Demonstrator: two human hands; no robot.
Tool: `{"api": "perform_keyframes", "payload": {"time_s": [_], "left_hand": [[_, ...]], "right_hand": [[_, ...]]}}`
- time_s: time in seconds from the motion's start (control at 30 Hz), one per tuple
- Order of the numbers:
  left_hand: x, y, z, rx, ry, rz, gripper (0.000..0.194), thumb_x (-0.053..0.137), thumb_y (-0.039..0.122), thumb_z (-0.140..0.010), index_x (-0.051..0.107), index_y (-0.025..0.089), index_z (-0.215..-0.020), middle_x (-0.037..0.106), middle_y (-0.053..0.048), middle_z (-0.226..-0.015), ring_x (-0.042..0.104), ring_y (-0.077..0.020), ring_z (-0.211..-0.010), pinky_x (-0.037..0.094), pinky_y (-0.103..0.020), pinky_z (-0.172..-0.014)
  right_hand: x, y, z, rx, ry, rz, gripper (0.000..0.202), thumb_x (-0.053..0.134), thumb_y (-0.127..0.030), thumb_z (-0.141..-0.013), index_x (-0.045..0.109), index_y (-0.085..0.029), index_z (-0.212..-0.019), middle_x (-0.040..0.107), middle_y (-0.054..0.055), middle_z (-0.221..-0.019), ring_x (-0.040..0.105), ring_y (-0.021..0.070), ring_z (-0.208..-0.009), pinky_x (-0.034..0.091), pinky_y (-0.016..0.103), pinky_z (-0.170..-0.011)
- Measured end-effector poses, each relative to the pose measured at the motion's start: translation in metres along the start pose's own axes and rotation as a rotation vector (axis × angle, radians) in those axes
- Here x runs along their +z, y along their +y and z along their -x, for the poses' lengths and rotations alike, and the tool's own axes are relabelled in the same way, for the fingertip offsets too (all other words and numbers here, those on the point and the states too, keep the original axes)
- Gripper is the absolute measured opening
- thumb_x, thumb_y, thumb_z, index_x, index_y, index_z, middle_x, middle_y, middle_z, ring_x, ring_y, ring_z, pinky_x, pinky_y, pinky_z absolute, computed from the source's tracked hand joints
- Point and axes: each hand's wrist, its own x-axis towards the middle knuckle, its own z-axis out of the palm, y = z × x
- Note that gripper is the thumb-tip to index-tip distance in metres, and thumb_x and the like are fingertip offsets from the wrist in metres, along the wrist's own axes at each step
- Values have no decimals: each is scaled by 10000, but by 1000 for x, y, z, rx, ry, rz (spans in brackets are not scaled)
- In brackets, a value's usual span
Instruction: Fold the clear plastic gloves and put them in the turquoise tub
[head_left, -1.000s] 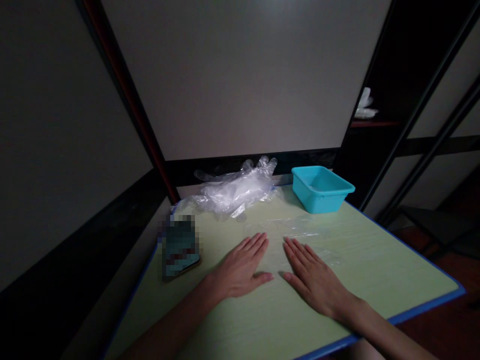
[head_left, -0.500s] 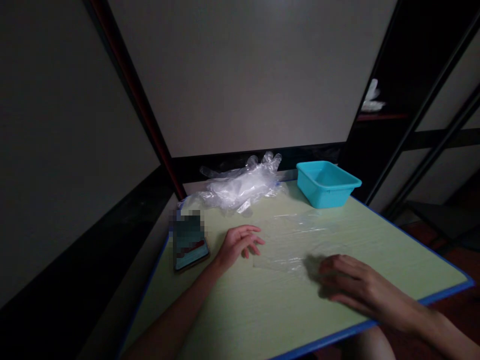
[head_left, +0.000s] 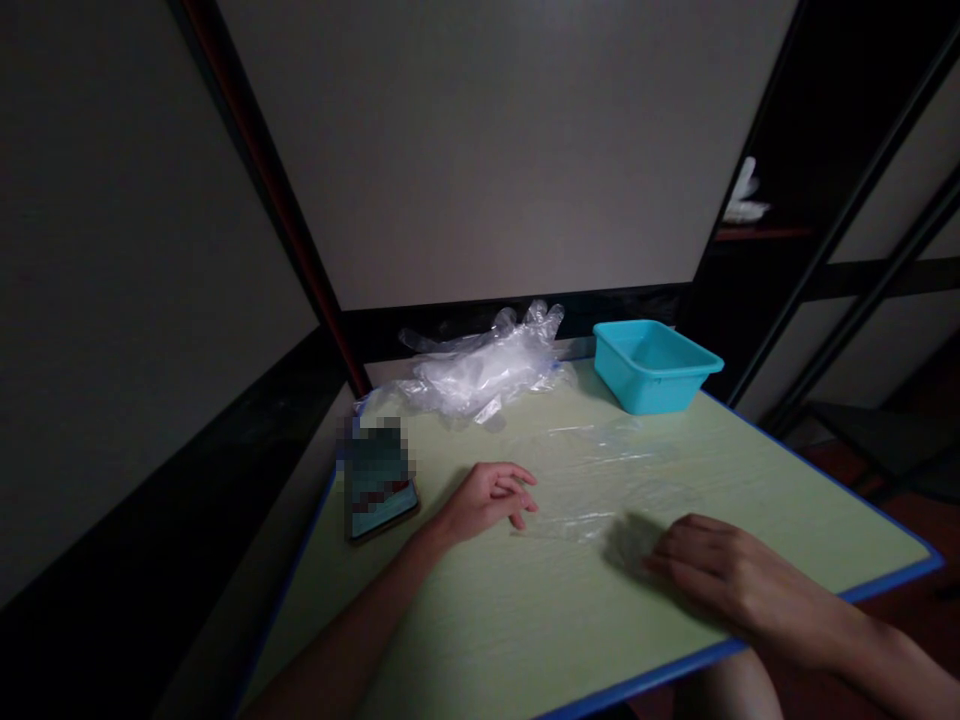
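A thin, clear plastic glove (head_left: 577,480) lies flat on the pale green table, its outline faint. My left hand (head_left: 495,495) is at the glove's left edge, fingers loosely apart and slightly bent; nothing shows between them. Near the glove's lower right, my right hand (head_left: 712,570) has its fingers curled down and drawn together, casting a shadow on the table to its left. Whether anything is between those fingertips is hidden. A pile of clear disposable gloves (head_left: 487,375) lies crumpled at the back of the table.
At the back right stands a turquoise plastic basin (head_left: 660,390). A phone (head_left: 382,505), partly blurred out, rests at the left edge. The blue-edged table (head_left: 480,630) meets a panelled wall (head_left: 510,150) behind. Some white items (head_left: 746,205) sit on a dark shelf at right.
My left hand has shifted slightly right and down toward the glove's edge. My right hand's fingers have drawn closer together, and it has moved a little right. The glove looks nearly unmoved.
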Motion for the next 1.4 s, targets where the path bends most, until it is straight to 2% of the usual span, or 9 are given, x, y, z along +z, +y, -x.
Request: {"api": "perform_keyframes", "payload": {"time_s": [0.2, 0.33, 0.43, 0.67, 0.77, 0.87, 1.13, 1.3, 1.4], "left_hand": [[-2, 3, -1, -3, -7, -35, 319, 600, 309, -660, 555, 77, -874, 660, -109, -751, 590, -126, -495, 393, -204, -458], [-3, 4, -2, -39, 7, -81, 358, 583, 342, -665, 550, 89, -916, 650, -118, -830, 586, -125, -540, 302, -159, -379], [-3, 2, -4, -10, 15, -97, 392, 633, 328, -611, 555, 91, -913, 642, -103, -833, 564, -116, -567, 345, -171, -425], [-5, -6, -6, 53, 36, -168, 379, 670, 237, -581, 557, 105, -919, 631, -77, -846, 505, -86, -581, 358, -174, -485], [-5, -7, -5, 59, 28, -204, 363, 654, 204, -587, 562, 112, -926, 628, -70, -857, 493, -81, -579, 358, -173, -487], [-4, -7, -6, 50, 33, -248, 338, 637, 169, -586, 570, 115, -912, 627, -57, -847, 476, -75, -568, 343, -162, -468], [0, -6, -6, 50, 51, -352, 342, 617, 95, -564, 590, 122, -904, 624, -27, -853, 412, -53, -528, 301, -143, -438], [-3, -8, -6, 77, 40, -443, 330, 588, 91, -590, 596, 130, -918, 607, 6, -785, 354, -44, -479, 295, -147, -431], [1, -3, -3, 156, 122, -587, 299, 552, 66, -602, 597, 128, -892, 583, 9, -732, 396, -63, -488, 354, -175, -466]], "right_hand": [[-2, 21, -20, 258, 190, -243, 208, 388, -181, -833, 494, -201, -1011, 593, 64, -906, 569, 168, -818, 460, 313, -721], [7, 36, -40, 409, 329, -406, 241, 415, -210, -808, 464, -184, -1042, 588, 66, -872, 593, 162, -709, 474, 274, -585], [19, 45, -50, 464, 430, -498, 262, 431, -236, -795, 447, -175, -1050, 573, 71, -907, 593, 159, -688, 479, 278, -576], [40, 62, -52, 535, 538, -381, 241, 444, -266, -801, 465, -164, -1018, 564, 82, -919, 572, 159, -655, 486, 314, -595], [40, 59, -49, 471, 584, -217, 213, 414, -260, -822, 498, -161, -992, 541, 103, -984, 565, 192, -794, 477, 354, -709], [37, 49, -46, 345, 506, -97, 248, 376, -254, -849, 507, -166, -1040, 523, 111, -1084, 506, 212, -996, 426, 372, -851], [40, 34, -48, 123, -20, 106, 523, 330, -395, -873, 240, -174, -1339, 218, 85, -1398, 206, 220, -1268, 209, 438, -1026], [45, 37, -46, 128, -52, 92, 630, 331, -479, -853, 134, -165, -1362, 169, 95, -1402, 162, 233, -1275, 193, 440, -1029], [44, 37, -44, 144, 0, 104, 640, 337, -473, -852, 103, -171, -1365, 149, 88, -1404, 164, 231, -1275, 199, 433, -1029]]}}
